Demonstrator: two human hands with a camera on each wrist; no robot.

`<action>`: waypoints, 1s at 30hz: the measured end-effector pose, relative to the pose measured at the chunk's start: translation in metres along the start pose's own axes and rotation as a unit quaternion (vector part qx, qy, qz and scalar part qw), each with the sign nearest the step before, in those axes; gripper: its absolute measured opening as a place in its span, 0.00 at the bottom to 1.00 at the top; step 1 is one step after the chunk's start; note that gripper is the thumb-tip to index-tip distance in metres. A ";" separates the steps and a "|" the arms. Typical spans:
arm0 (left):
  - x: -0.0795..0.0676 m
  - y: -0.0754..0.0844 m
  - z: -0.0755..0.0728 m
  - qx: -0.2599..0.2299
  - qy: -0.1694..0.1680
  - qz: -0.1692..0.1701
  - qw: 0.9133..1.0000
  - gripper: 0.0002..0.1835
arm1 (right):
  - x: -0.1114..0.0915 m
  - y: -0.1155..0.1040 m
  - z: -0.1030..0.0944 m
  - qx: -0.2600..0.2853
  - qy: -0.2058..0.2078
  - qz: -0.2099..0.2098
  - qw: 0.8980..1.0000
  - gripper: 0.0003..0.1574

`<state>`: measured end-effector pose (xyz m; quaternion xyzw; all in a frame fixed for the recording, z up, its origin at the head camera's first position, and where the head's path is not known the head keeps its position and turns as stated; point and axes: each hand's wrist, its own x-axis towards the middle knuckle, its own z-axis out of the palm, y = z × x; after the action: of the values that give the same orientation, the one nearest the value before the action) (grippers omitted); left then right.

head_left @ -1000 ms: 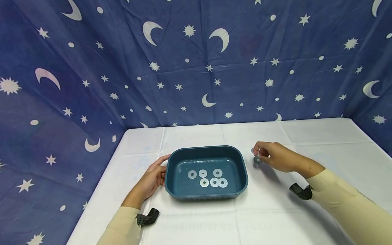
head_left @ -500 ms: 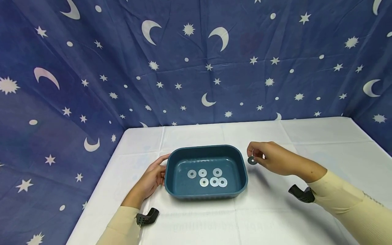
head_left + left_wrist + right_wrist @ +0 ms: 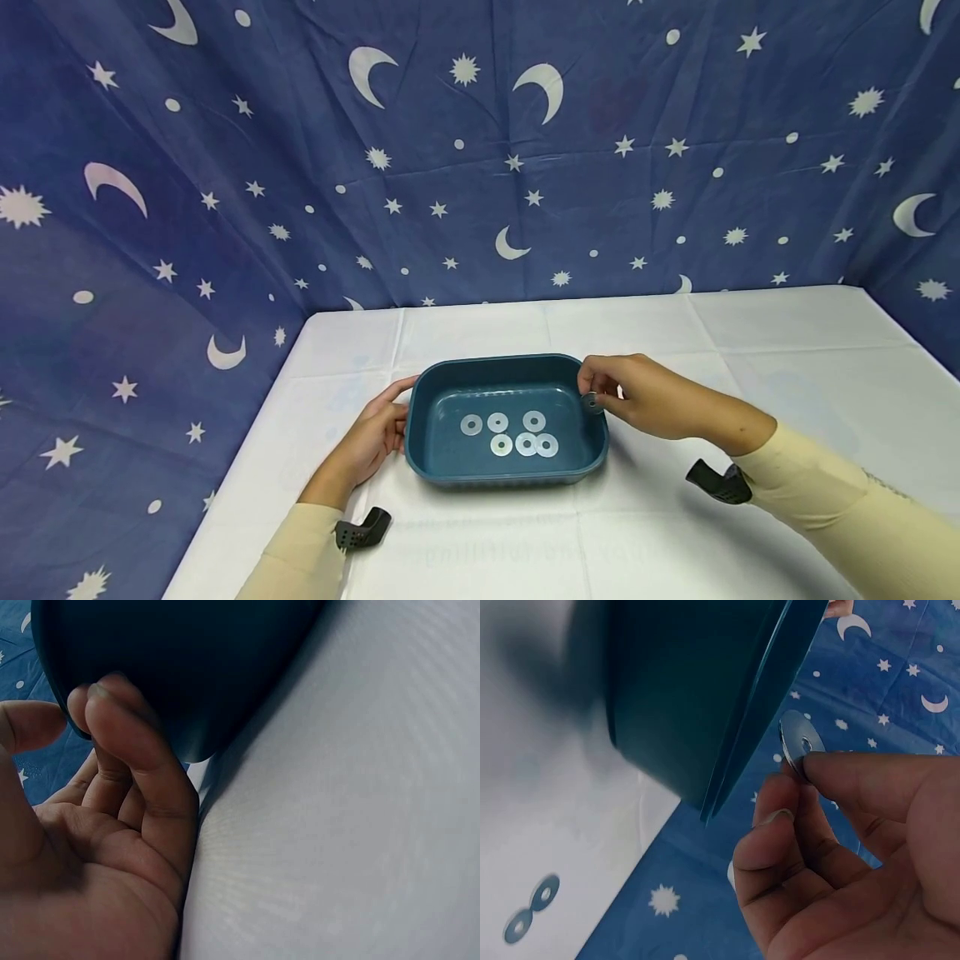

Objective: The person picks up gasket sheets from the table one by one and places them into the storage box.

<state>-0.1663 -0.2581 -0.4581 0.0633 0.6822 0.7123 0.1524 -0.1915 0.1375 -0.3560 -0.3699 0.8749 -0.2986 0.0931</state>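
Watching the feeds from my seat, I see the left hand (image 3: 367,437) set against the left end of the blue tub (image 3: 502,481), its bent fingers touching the outer wall and one reaching to the rim. I judge it is there to steady the tub, though I cannot tell whether it truly grips or just rests. At the opposite end, the right hand (image 3: 637,396) pinches the held washer (image 3: 793,732) between thumb and fingertips, catching only the margin, so most of the disc projects beyond them; that hold probably suits something so thin and flat. The washer is at the tub's right rim, apart from it in the right wrist view; whether it is fully inside that rim, I cannot tell. Six loose washers (image 3: 527,422) lie flat on the tub floor, two overlapping, and the low, open shape seems to keep them gathered and easy to see. Two spare washers (image 3: 540,900) lie side by side on the white worktop (image 3: 495,542), shown to me only by the right wrist view. Both forearms come in from the near side, angling inward; the right wrist is raised off the cloth, knuckles up and fingertips aimed at the tub, while the left is low, palm turned towards the wall.
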 end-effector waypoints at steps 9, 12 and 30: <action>0.001 -0.001 -0.001 0.002 -0.004 0.003 1.000 0.30 | 0.013 -0.011 0.006 -0.014 -0.013 -0.012 1.000 0.14; 0.001 -0.001 -0.001 0.003 -0.003 0.002 1.000 0.30 | 0.021 -0.016 0.007 -0.020 -0.016 -0.028 0.999 0.13; 0.000 -0.002 -0.002 0.006 -0.001 0.006 1.000 0.30 | 0.068 -0.044 0.019 0.002 -0.094 -0.046 0.994 0.11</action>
<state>-0.1665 -0.2594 -0.4604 0.0687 0.6857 0.7093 0.1484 -0.2067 0.0569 -0.3419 -0.4357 0.8436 -0.2684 0.1625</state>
